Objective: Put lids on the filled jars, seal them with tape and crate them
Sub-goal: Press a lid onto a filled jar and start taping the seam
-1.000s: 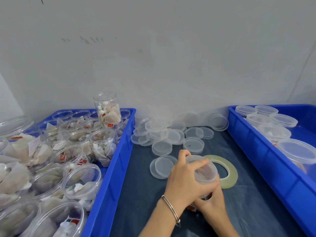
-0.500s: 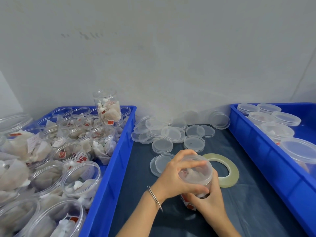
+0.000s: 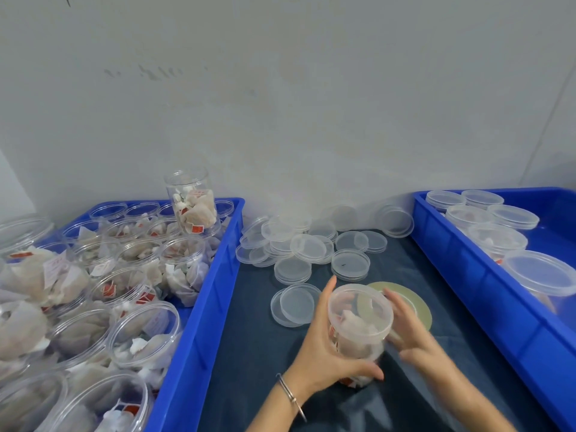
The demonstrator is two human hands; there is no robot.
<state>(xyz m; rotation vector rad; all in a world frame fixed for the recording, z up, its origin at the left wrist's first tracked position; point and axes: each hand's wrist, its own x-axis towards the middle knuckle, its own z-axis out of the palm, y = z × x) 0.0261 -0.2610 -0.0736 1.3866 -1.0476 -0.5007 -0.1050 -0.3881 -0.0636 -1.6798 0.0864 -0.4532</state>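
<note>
Between crates (image 3: 199, 310) | 2 hands (image 3: 324, 344) | 1 lidded jar (image 3: 358, 322) | 1 tape roll (image 3: 419, 302)

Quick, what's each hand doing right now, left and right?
Left hand: grips the lidded jar round its side.
Right hand: fingers curled against the jar's far side, holding it.

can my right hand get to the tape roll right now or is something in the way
Probably yes. The tape roll lies flat just behind the right hand, nothing on it, but that hand holds the jar and must let go.
</note>
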